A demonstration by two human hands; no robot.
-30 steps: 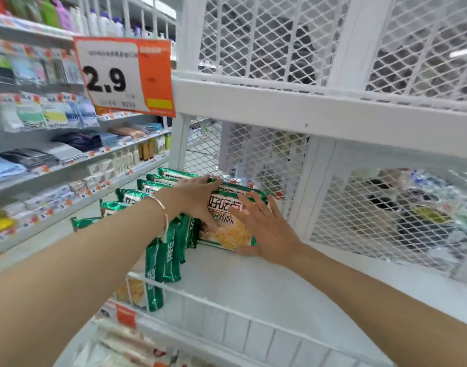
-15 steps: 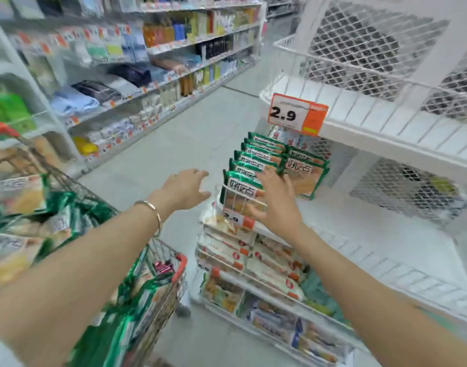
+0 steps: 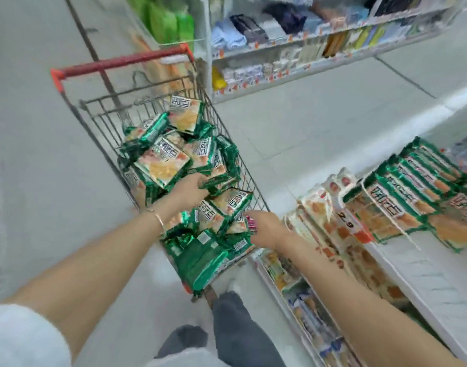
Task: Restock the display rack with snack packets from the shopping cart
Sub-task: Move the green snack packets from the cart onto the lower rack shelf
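Green snack packets [image 3: 171, 160] heaped in the shopping cart [image 3: 121, 62] now lie under both hands, which were at the display rack [image 3: 425, 274] a moment ago. My left hand [image 3: 187, 188] touches one packet and my right hand [image 3: 265, 227] curls by the cart's rim; whether either grips I cannot tell.

Single head-worn wide-angle view, aimed forward and steeply down along both forearms. Shopping cart [image 3: 102, 112] centre frame, close beneath lens, red handle at far end. Left hand [image 3: 190, 186] and right hand [image 3: 264, 229] meet near mid-frame over cart's near end. Display rack [image 3: 417, 274] runs down right edge, seen from above at slant. Aisle floor [image 3: 319, 123] and store shelving [image 3: 293, 41] fill top. Wearer's legs [image 3: 240, 327] at bottom edge. Horizon tilted, edges bowed, picture motion-blurred.
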